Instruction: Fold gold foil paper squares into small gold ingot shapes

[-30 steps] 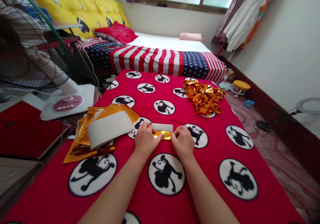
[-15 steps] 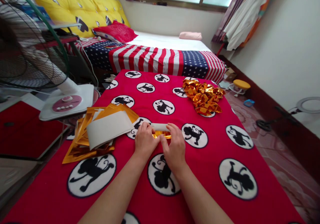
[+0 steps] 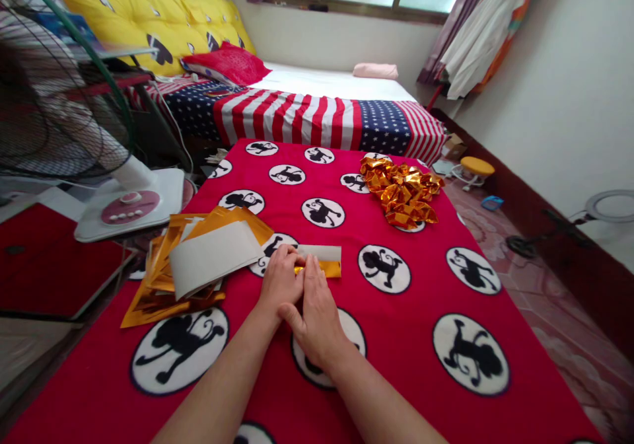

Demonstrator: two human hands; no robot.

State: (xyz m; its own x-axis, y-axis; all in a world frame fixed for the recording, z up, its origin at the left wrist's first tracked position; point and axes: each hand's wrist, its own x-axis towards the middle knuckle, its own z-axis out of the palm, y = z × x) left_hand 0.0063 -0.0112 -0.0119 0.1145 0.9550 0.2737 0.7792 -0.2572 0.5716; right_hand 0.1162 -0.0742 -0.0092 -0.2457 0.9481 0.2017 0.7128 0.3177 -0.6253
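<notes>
A small folded sheet of gold foil paper (image 3: 327, 262), white on its back, lies on the red blanket (image 3: 421, 312) with black monkey prints. My left hand (image 3: 280, 283) rests on the sheet's left end, fingers curled and pressing it down. My right hand (image 3: 315, 312) lies beside it with fingers stretched flat, their tips on the gold fold. A stack of gold and white paper sheets (image 3: 198, 259) sits just left of my left hand. A heap of folded gold foil pieces (image 3: 402, 191) lies farther off at the right.
A standing fan (image 3: 59, 113) with its white base (image 3: 131, 209) stands at the left. Behind the blanket is a bed with a stars-and-stripes cover (image 3: 317, 117) and a yellow cushion (image 3: 143, 18). A small yellow stool (image 3: 476, 168) sits on the tiled floor at right.
My right hand has slid left along the gold sheet from its right end until it lies against my left hand, fingers now flat. My left hand has stayed in place.
</notes>
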